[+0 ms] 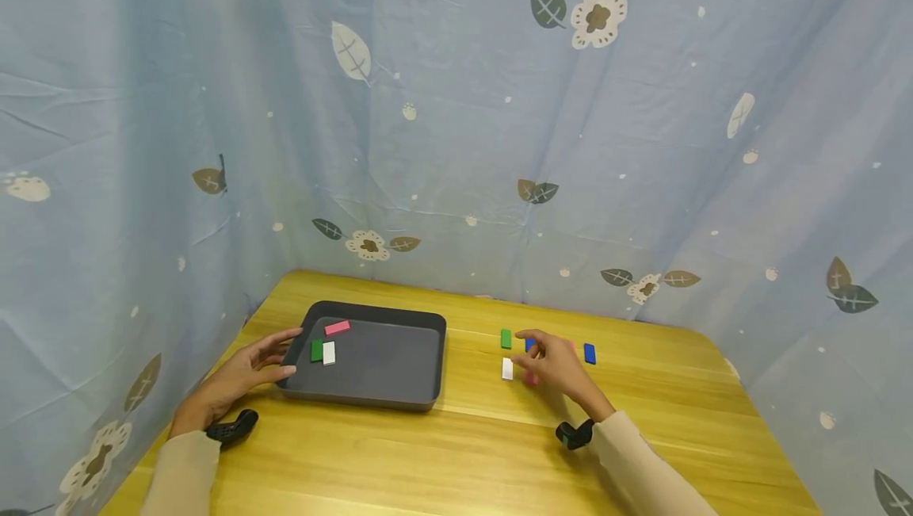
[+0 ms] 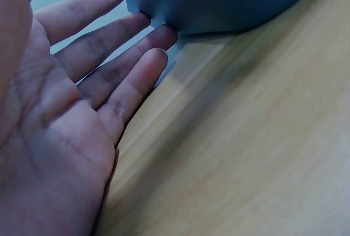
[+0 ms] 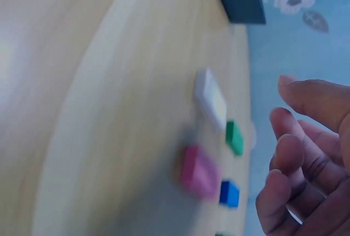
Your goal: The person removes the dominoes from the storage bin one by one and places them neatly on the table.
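The right hand [image 1: 559, 365] hovers above the wooden table [image 1: 399, 460], thumb and forefinger well parted, gripping nothing. Under it lies a pink block [image 3: 201, 173], a white block [image 1: 507, 368] just beside the thumb tip; farther on are a green block [image 1: 506, 338] and a blue block [image 3: 229, 194]. Away to its side, the left hand [image 1: 238, 377], fingers spread, touches a dark grey tray [image 1: 357, 401] holding three more blocks [image 1: 329, 353]. Past both hands hangs a floral blue curtain [image 1: 456, 143].
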### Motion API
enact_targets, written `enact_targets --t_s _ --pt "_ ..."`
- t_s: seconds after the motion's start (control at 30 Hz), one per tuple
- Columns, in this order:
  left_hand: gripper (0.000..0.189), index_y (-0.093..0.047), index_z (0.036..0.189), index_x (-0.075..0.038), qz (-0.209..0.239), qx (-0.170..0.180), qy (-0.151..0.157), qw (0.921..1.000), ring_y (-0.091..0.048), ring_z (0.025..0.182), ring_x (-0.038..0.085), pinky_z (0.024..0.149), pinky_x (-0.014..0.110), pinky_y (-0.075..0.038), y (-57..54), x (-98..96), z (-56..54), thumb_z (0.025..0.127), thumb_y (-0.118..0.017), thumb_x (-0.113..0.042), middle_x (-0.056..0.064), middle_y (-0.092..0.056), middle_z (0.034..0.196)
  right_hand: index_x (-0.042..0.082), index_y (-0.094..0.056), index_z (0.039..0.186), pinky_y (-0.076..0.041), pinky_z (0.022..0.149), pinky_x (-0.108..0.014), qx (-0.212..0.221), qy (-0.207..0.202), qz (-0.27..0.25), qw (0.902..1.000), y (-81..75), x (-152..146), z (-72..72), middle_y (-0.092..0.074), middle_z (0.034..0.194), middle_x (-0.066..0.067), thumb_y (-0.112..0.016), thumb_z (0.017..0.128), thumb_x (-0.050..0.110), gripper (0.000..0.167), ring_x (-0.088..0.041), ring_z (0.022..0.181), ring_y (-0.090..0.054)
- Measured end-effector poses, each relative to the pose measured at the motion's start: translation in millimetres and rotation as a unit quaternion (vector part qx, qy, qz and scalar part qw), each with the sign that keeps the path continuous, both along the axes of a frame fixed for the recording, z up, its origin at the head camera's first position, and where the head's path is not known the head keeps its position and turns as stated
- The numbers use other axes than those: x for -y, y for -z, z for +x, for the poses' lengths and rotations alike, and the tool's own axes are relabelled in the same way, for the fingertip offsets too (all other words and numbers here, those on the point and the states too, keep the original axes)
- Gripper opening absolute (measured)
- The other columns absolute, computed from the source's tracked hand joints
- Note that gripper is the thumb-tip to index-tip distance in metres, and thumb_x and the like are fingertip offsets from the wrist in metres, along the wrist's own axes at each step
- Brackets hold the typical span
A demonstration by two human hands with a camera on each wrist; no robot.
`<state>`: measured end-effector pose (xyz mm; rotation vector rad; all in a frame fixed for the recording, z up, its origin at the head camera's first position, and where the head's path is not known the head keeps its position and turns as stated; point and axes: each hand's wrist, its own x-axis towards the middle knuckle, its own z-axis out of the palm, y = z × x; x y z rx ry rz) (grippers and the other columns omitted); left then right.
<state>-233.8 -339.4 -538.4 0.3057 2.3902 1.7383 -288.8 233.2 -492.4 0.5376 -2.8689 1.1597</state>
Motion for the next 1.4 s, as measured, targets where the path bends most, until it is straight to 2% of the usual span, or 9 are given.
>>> enact_targets --t_s 0.2,0.4,0.5,0.83,1.03,1.1,1.2,1.4 --pt "0.068 -0.037 0.160 -0.018 0.000 -0.005 -0.001 1.0000 -0.041 0.133 0.047 0.093 0.045 -0.050 0.9 -1.0 -1.7 0.101 -0.069 -0.020 0.019 -0.029 0.162 0.013 -0.068 0.133 -0.047 0.055 -0.029 -0.016 -0.023 -0.009 0.9996 -9.0 28.8 -6.8 -0.067 0.079 0.008 -0.080 0.092 0.024 0.044 -0.017 0.061 -0.059" --pt "0.069 -0.037 0.160 -0.017 -0.005 -0.010 -0.005 0.9999 -0.043 0.131 0.043 0.093 0.043 -0.050 0.3 -0.5 -0.5 0.100 -0.070 -0.020 0.020 -0.032 0.160 0.019 -0.067 0.135 -0.050 0.056 -0.029 -0.025 -0.049 -0.007 0.9984 -19.7 63.3 -14.0 -0.067 0.078 0.010 -0.079 0.093 0.030 0.044 -0.014 0.060 -0.059" --pt "0.069 -0.037 0.160 -0.017 -0.006 -0.011 -0.005 0.9999 -0.044 0.130 0.040 0.093 0.041 -0.050 -0.3 -0.5 0.5 0.100 -0.070 -0.020 0.021 -0.035 0.158 0.018 -0.067 0.135 -0.050 0.056 -0.030 -0.026 -0.069 -0.012 0.9972 -22.0 79.4 -17.8 -0.067 0.078 0.010 -0.078 0.094 0.030 0.044 -0.014 0.061 -0.059" --pt "0.069 -0.037 0.160 -0.014 0.015 -0.012 0.002 0.9998 -0.041 0.131 0.047 0.093 0.041 -0.050 -1.1 -0.6 0.3 0.099 -0.070 -0.017 0.024 -0.037 0.156 0.017 -0.066 0.137 -0.052 0.057 -0.031 -0.022 -0.112 -0.020 0.9932 -23.1 127.9 -29.2 -0.072 0.083 -0.001 -0.077 0.095 0.031 0.046 -0.015 0.061 -0.062" --pt "0.068 -0.038 0.160 -0.014 0.012 -0.013 0.000 0.9998 -0.040 0.132 0.047 0.095 0.045 -0.048 -1.9 -0.8 0.7 0.100 -0.070 -0.016 0.023 -0.036 0.158 0.009 -0.065 0.137 -0.051 0.058 -0.029 -0.011 -0.132 -0.030 0.9908 -22.9 155.8 -33.9 -0.073 0.082 -0.001 -0.078 0.094 0.030 0.049 -0.025 0.067 -0.067" --pt "0.068 -0.038 0.160 -0.014 0.013 -0.013 0.001 0.9998 -0.040 0.132 0.047 0.095 0.045 -0.048 -1.8 -0.9 0.5 0.100 -0.070 -0.015 0.023 -0.034 0.159 0.007 -0.065 0.138 -0.051 0.057 -0.029 -0.006 -0.138 -0.035 0.9898 -22.3 164.1 -34.6 -0.073 0.083 -0.005 -0.078 0.094 0.029 0.050 -0.028 0.066 -0.067" --pt "0.067 -0.038 0.159 -0.014 0.015 -0.013 0.003 0.9998 -0.040 0.133 0.048 0.094 0.043 -0.049 -1.7 -0.9 0.0 0.100 -0.069 -0.015 0.022 -0.031 0.161 0.008 -0.064 0.138 -0.051 0.055 -0.029 0.003 -0.143 -0.038 0.9890 -20.7 175.1 -36.9 -0.074 0.086 -0.010 -0.077 0.095 0.029 0.050 -0.028 0.062 -0.065" --pt "0.068 -0.038 0.159 -0.015 0.011 -0.011 -0.003 0.9999 -0.043 0.131 0.045 0.093 0.042 -0.051 -2.2 0.0 -0.2 0.099 -0.070 -0.017 0.020 -0.030 0.162 0.005 -0.064 0.138 -0.051 0.057 -0.029 0.015 -0.152 -0.040 0.9874 -16.8 194.6 -43.3 -0.074 0.087 -0.014 -0.077 0.095 0.027 0.049 -0.035 0.068 -0.068"
